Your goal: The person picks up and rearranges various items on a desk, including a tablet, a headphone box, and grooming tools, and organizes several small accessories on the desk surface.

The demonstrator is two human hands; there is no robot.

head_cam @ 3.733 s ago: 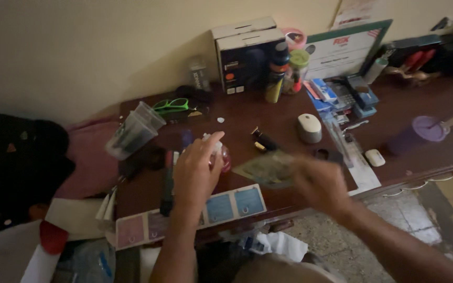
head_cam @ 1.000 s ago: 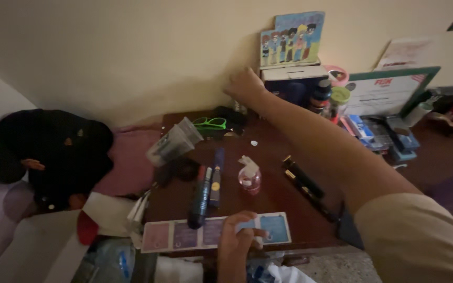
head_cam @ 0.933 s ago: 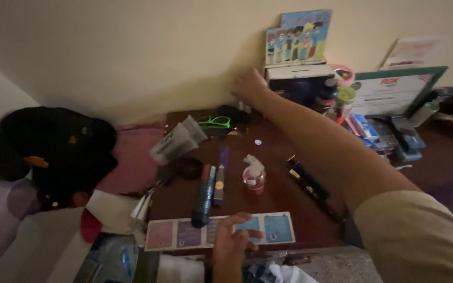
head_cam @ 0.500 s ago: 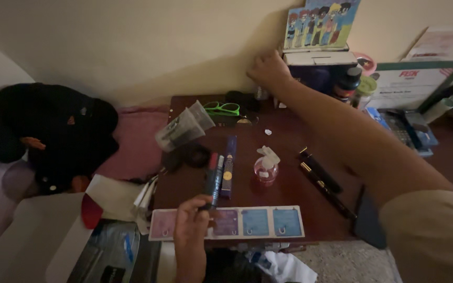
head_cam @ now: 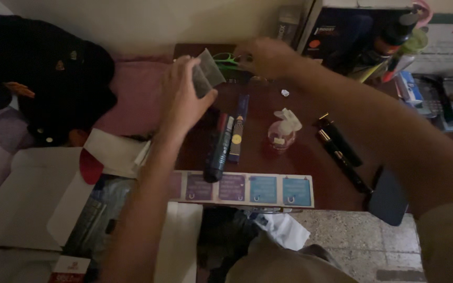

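While your left hand (head_cam: 184, 97) wraps the clear plastic cup (head_cam: 204, 78) lying tilted under its fingers, keep that grip gentle; your right hand (head_cam: 266, 56), just beyond, curls over something I cannot make out beside the green glasses (head_cam: 225, 57).

— What does the room look like around the bench (head_cam: 310, 157)?

— Dim light. The bench is dark reddish-brown wood, set against a pale cream wall (head_cam: 148, 21).

— And below it?

— A speckled, tiled floor (head_cam: 363, 246) shows in front of the bench's near edge, toward the right.

— To the left of the bench?

— A pink cloth surface (head_cam: 132, 99) lies just beside it, with a black bundle (head_cam: 43, 78) further left.
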